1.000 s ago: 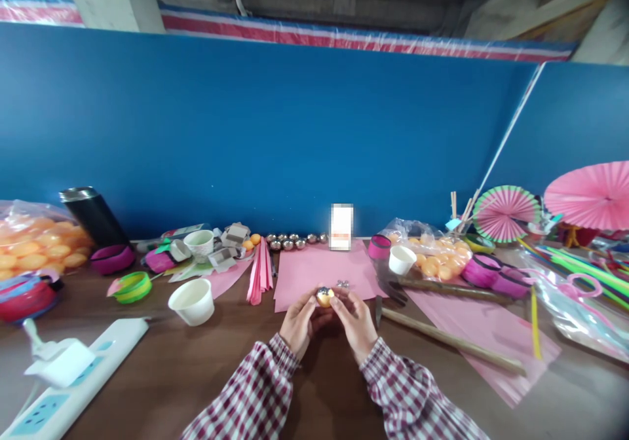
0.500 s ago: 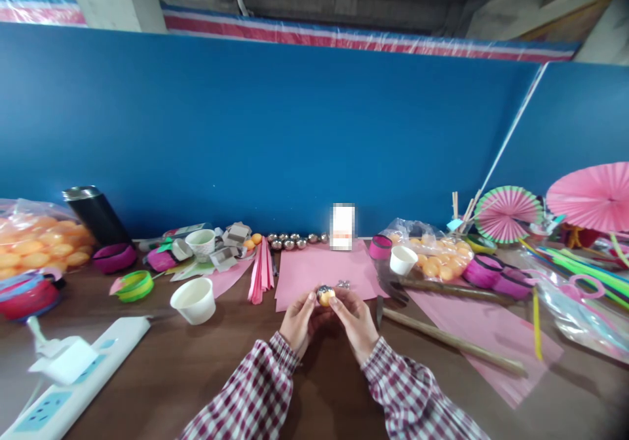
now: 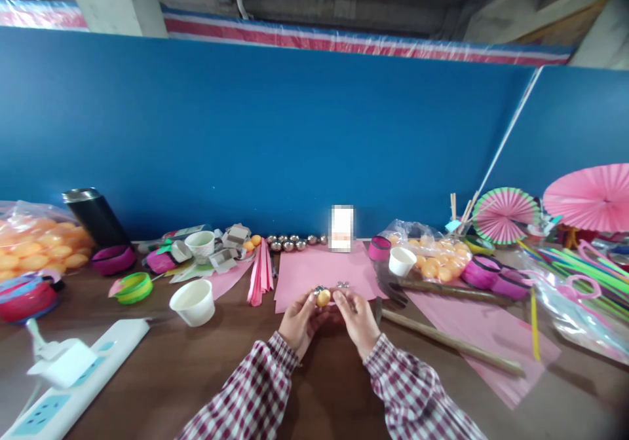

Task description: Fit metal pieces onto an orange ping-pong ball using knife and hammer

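Over the front edge of the pink paper (image 3: 319, 268), an orange ball (image 3: 323, 298) with shiny silver on its upper left side sits in the fingertips of my left hand (image 3: 297, 319). My right hand (image 3: 358, 321) is just to the right, thumb and fingers pinched together. Whether a small piece is between them I cannot make out. A few small silver bits (image 3: 343, 285) lie on the paper behind my right fingers. Several shiny silver balls (image 3: 289, 243) line the paper's far edge.
Two hammers with wooden handles (image 3: 457, 343) lie to the right, near a bag of orange balls (image 3: 445, 260). White cups (image 3: 194, 304) and pink strips (image 3: 261, 273) stand or lie left. A power strip (image 3: 83, 374) occupies the front left. A blue partition (image 3: 295, 132) rises behind.
My right thumb has come away from the ball, moving slightly right. The ball has turned and shifted a little left in my left fingers, its silver now at upper left.
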Demonstrator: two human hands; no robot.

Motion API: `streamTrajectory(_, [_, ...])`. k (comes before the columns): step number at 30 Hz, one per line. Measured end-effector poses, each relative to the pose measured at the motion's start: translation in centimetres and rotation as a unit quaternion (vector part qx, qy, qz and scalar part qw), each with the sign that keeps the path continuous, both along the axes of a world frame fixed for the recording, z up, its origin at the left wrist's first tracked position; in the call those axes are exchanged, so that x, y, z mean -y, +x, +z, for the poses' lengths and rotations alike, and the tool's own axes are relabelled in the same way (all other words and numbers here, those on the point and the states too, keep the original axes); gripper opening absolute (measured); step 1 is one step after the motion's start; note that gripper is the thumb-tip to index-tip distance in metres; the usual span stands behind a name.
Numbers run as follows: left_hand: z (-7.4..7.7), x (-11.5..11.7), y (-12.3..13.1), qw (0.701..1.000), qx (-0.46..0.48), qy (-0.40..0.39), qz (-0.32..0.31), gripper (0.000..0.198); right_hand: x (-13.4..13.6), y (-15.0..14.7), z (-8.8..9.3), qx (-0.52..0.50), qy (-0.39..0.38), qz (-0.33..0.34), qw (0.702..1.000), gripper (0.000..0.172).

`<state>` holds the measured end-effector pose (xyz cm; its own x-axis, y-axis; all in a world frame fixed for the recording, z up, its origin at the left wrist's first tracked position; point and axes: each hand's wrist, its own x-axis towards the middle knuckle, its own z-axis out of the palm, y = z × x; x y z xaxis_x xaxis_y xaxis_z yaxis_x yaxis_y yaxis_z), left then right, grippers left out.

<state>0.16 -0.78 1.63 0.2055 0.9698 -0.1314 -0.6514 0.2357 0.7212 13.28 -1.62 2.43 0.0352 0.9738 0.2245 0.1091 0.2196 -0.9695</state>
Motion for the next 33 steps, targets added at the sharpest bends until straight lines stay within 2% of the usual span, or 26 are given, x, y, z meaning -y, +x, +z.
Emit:
streamTrajectory(2, [-0.1,-0.3,-0.2,1.000,-0.001,-0.023,0.021,0.021,-0.2,1.3,0.7,0.117,0.054,-0.074,0.989,0.035])
streamTrajectory(3, [-0.1,-0.4,-0.2,0.999,-0.001,-0.034,0.031,0.018,-0.4,2.0,1.0,0.194,0.086,-0.121,0.970,0.032])
streamTrajectory(5, [-0.2,-0.6,-0.4,0.997,-0.004,-0.054,0.045,0.014,-0.9,3.4,1.4,0.357,0.121,-0.192,0.906,0.027])
streamTrajectory(7, [-0.2,-0.6,-0.4,0.997,-0.005,-0.065,0.051,0.012,-1.2,4.4,1.4,0.473,0.118,-0.194,0.852,0.022])
streamTrajectory(9, [-0.2,-0.7,-0.5,0.996,-0.005,-0.071,0.059,0.013,-1.4,4.6,1.1,0.516,0.109,-0.171,0.832,0.020])
streamTrajectory(12, [-0.2,-0.7,-0.5,0.995,-0.006,-0.072,0.063,0.016,-1.4,4.4,0.7,0.525,0.106,-0.151,0.831,0.021])
streamTrajectory(17, [-0.4,-0.7,-0.5,0.997,-0.009,-0.067,0.034,0.019,-1.3,4.0,0.6,0.533,0.107,-0.133,0.829,0.022])
streamTrajectory(21, [-0.3,-0.6,-0.5,0.998,-0.009,-0.057,0.021,0.018,-1.3,4.0,0.7,0.535,0.100,-0.121,0.830,0.016])
streamTrajectory(28, [0.4,-0.3,-0.3,0.997,-0.011,-0.069,0.030,0.013,-1.0,3.8,0.9,0.527,0.079,-0.141,0.834,0.018])
streamTrajectory(33, [0.4,-0.2,-0.2,0.997,-0.019,-0.071,0.028,0.014,-1.3,3.7,0.6,0.530,0.078,-0.145,0.832,0.015])
